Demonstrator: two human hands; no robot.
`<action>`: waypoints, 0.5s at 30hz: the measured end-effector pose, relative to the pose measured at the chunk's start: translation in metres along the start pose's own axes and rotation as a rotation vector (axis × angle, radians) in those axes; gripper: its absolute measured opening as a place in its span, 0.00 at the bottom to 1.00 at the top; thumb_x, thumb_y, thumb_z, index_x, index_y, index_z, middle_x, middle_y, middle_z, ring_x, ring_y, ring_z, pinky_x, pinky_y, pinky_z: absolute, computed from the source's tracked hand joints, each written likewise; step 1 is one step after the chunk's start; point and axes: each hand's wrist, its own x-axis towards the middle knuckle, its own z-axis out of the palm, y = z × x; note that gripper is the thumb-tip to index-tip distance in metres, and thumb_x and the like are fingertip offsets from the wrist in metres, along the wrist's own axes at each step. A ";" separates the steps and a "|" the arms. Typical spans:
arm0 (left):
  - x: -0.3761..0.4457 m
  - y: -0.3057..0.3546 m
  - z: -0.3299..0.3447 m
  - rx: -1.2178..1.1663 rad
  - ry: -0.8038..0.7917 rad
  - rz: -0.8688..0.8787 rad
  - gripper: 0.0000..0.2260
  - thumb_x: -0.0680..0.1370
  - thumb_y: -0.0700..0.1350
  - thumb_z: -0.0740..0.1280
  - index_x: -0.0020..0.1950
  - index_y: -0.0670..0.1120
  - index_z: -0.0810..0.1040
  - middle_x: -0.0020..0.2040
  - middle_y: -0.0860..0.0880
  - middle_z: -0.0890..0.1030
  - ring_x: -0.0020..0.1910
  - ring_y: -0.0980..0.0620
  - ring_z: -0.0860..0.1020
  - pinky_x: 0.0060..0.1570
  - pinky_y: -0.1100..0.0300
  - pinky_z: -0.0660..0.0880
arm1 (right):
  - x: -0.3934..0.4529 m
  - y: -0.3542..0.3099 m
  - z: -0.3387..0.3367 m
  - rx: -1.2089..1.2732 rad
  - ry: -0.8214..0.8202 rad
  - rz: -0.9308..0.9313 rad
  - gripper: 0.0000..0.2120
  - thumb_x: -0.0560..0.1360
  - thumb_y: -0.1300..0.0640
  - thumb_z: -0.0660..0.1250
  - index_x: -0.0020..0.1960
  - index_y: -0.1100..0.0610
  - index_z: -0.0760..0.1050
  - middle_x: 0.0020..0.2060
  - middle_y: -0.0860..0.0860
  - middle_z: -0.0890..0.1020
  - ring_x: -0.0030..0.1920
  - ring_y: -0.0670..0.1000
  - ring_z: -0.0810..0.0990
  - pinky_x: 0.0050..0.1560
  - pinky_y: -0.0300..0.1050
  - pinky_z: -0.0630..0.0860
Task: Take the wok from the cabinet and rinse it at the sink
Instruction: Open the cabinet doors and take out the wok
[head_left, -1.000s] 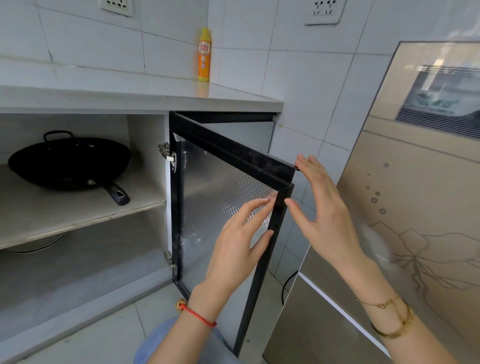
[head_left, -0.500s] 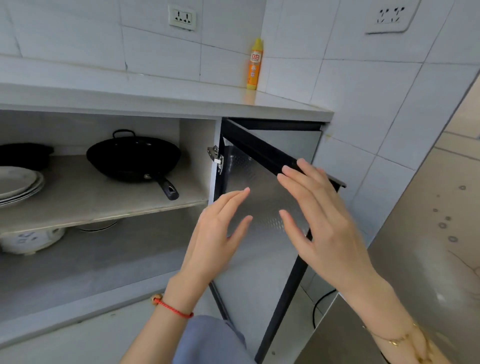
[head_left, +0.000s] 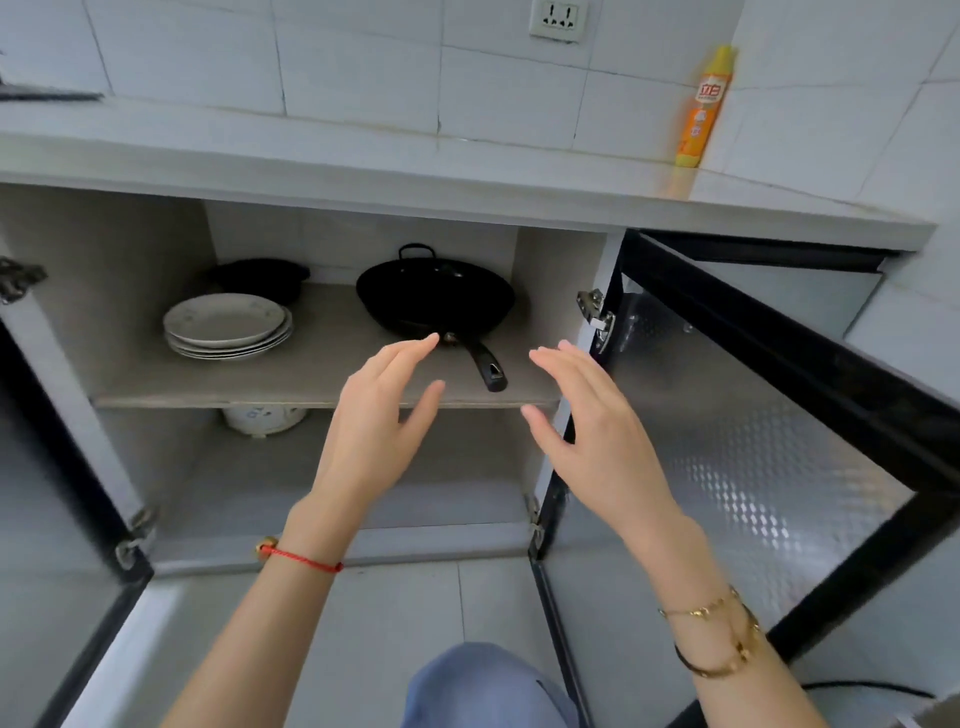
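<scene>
Fingers (head_left: 410, 353) of the left hand (head_left: 374, 426) are extended and loosely spread, thumb set apart from the other 4, holding nothing. The right hand (head_left: 592, 431) matches this pose: fingers straight, slightly fanned, thumb lowered toward the palm side, nothing gripped. Both palms face inward toward each other with a clear gap between them. Both forearms rise from the bottom edge of the view and reach forward toward the open cabinet (head_left: 156, 291). The left wrist carries a red cord bracelet (head_left: 301, 558); the right wrist carries 2 gold bracelets (head_left: 722, 639).

The wok (head_left: 434, 299) is black and sits upright on the upper shelf (head_left: 311, 364) of the cabinet, toward the right side. Its long handle (head_left: 483, 361) points outward toward the front edge of the shelf, and a small loop handle shows at the rear rim. The left fingertips appear just beside the base of the long handle; whether they touch it cannot be determined. The right hand is to the right of the handle, apart from it.

A stack of white plates (head_left: 226, 325) lies on the same shelf, left of the wok. A dark item (head_left: 260, 278) sits behind the plates. A white container (head_left: 262, 418) stands on the lower level. The right door (head_left: 753, 441) hangs open. An orange bottle (head_left: 704, 111) stands on the countertop (head_left: 363, 161) by the tiled wall.
</scene>
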 end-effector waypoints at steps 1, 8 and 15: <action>0.002 -0.008 -0.003 0.011 0.011 -0.018 0.19 0.80 0.44 0.66 0.71 0.46 0.73 0.66 0.51 0.78 0.64 0.52 0.76 0.60 0.57 0.74 | 0.007 0.003 0.011 0.020 -0.008 0.013 0.22 0.80 0.53 0.65 0.73 0.53 0.69 0.71 0.45 0.72 0.76 0.41 0.60 0.70 0.26 0.53; 0.026 -0.064 0.008 0.098 -0.023 -0.178 0.18 0.80 0.45 0.66 0.71 0.47 0.73 0.63 0.51 0.78 0.63 0.52 0.76 0.63 0.54 0.73 | 0.061 0.043 0.085 0.119 -0.109 0.146 0.22 0.81 0.52 0.65 0.73 0.54 0.69 0.69 0.48 0.74 0.71 0.46 0.69 0.64 0.36 0.64; 0.074 -0.109 0.066 0.040 -0.116 -0.340 0.19 0.80 0.48 0.66 0.69 0.44 0.74 0.61 0.48 0.80 0.60 0.49 0.78 0.61 0.58 0.71 | 0.121 0.095 0.149 0.132 -0.223 0.347 0.24 0.80 0.50 0.65 0.72 0.59 0.67 0.67 0.55 0.75 0.67 0.55 0.72 0.55 0.42 0.67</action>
